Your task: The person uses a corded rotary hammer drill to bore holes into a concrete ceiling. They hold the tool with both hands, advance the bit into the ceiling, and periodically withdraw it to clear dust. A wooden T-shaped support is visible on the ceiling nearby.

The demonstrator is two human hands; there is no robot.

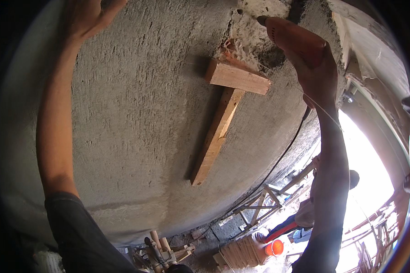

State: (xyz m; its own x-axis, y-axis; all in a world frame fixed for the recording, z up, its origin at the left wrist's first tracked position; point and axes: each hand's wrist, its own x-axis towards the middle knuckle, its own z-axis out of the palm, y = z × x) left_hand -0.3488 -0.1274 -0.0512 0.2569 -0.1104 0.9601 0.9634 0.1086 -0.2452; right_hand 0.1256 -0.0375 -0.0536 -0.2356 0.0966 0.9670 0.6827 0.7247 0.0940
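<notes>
My left hand (89, 19) is raised against the grey plastered wall (127, 113) at the upper left. Its fingers are mostly cut off by the top edge, so what they do is hidden. At the upper right, my right hand (312, 57) is closed around a tool whose dark tip (262, 20) points left at a rough, broken patch (253, 38) of the wall. The rest of the tool is mostly hidden by the hand. Below the patch, a short wooden block (239, 78) juts out, with a longer wooden strut (217, 136) slanting down from under it.
A black cable (289, 148) runs down the wall from near my right wrist. Far below are a person (305, 214), an orange bucket (274, 248), stacked slats (241, 253), a wooden frame (259, 207) and loose wood pieces (161, 250). Bright light enters at the right.
</notes>
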